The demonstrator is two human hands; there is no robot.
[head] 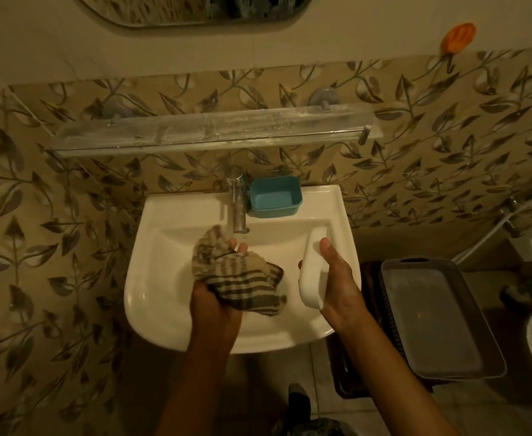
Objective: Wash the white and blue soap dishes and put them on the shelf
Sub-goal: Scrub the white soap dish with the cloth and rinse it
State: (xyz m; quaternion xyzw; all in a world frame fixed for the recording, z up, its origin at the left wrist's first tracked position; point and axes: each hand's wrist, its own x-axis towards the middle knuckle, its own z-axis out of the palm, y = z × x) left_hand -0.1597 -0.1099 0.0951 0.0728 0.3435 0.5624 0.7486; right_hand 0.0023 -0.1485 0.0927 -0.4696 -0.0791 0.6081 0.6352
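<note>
Two soap dishes show: the white soap dish (311, 272), smooth and oblong, stands on edge over the sink (151, 297), gripped by the right hand (337, 275). The left hand (214, 297) clutches a striped cloth (242, 278). The blue soap dish (275, 196), rectangular and deep, sits on the rim beside the tap (238, 202).

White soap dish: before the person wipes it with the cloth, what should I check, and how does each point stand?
1. Right hand grips the white soap dish: ok, thumb and fingers curl round it.
2. Left hand holds the cloth: ok, bunched in the fingers.
3. Dish is over the sink: ok.
4. Tap running: cannot tell.
5. Blue soap dish out of the way: ok, on the sink's back rim beside the tap.
</note>
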